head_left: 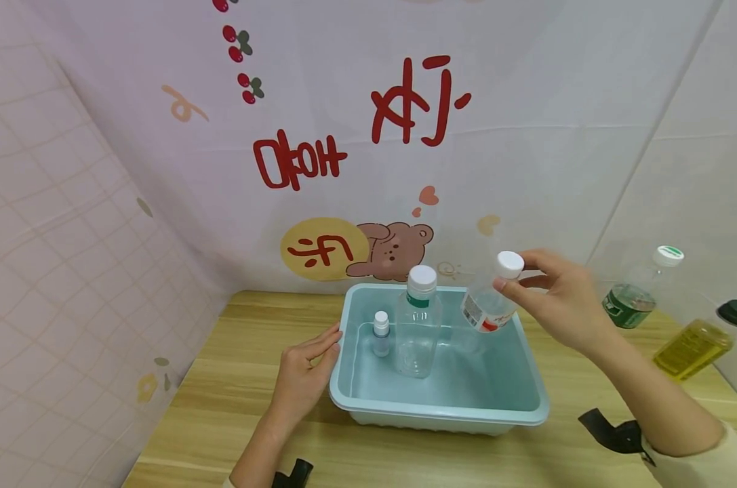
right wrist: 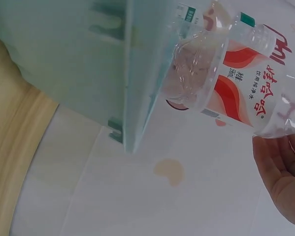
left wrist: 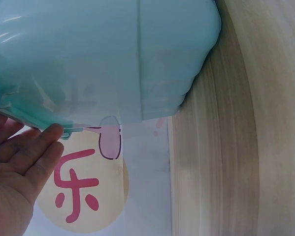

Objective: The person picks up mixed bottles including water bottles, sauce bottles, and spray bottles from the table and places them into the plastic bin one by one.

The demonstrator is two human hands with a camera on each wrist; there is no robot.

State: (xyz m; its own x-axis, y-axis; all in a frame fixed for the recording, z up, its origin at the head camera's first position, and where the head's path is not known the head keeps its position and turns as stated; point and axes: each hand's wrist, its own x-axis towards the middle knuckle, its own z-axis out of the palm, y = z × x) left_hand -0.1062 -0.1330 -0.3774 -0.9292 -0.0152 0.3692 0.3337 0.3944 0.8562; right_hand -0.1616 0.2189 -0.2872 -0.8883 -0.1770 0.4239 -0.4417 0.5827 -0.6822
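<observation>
A light blue plastic basin (head_left: 441, 409) stands on the wooden table. At its left rim rests my left hand (head_left: 307, 369), fingers extended along the outside; the left wrist view shows those fingertips (left wrist: 51, 135) touching the rim's underside. My right hand (head_left: 560, 295) grips a clear water bottle (head_left: 487, 305) near its white cap. That bottle, with a red and white label (right wrist: 238, 83), hangs tilted over the basin's right back part. Inside the basin stand a larger clear bottle (head_left: 417, 332) with a white cap and a small white-capped bottle (head_left: 381, 335).
Right of the basin stand a clear bottle with a green label (head_left: 629, 305) and a bottle of yellow liquid (head_left: 694, 346) with a dark cap. Behind the table hangs a printed cloth (head_left: 527, 169) with a bear and red writing.
</observation>
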